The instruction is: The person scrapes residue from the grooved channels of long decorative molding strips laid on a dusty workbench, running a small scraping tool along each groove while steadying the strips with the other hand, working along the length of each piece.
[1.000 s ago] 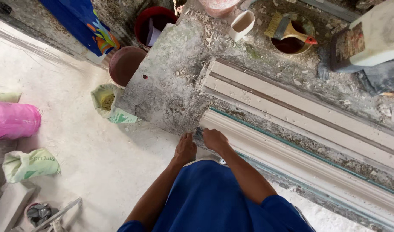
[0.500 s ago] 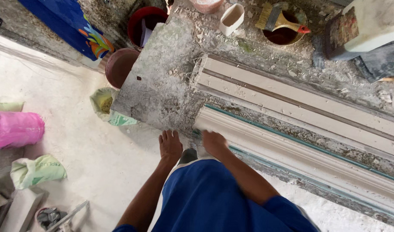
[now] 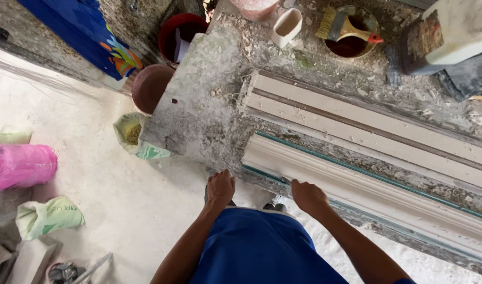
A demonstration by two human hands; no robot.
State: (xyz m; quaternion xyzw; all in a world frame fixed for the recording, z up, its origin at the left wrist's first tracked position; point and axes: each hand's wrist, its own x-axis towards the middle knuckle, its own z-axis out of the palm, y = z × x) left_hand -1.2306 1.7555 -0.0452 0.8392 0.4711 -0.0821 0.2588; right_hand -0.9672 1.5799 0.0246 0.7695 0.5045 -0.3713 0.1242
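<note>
Head view looked straight down on a rough grey tabletop (image 3: 199, 121), crusted with plaster, that filled the middle and right of the frame. Along its near edge lay a long white plaster moulding (image 3: 367, 184), its long axis running from centre frame down toward the lower right, with a thin green strip along its upper side. A second pale moulding form (image 3: 377, 126) lay parallel, higher in the frame.

Both hands sat at the tabletop's near edge, at the moulding's left end. The right hand (image 3: 308, 196) touched the moulding's lower edge just in from that end, fingers curled onto it; how firm that grip was, or whether it closed round anything, could not be told. The left hand (image 3: 220, 188) rested farther left on the tabletop's edge, just short of the moulding's end, fingers bent over the lip and holding nothing visible. So the moulding stretched away to the right of both hands, with the right hand the nearer.

A white, dusty floor (image 3: 94, 200) filled the left of the frame, with a pink sack (image 3: 20, 165) and a green bag (image 3: 49, 215). A brush (image 3: 346, 26) lay across a round tin at upper right, a small white cup (image 3: 286, 26) beside it.
</note>
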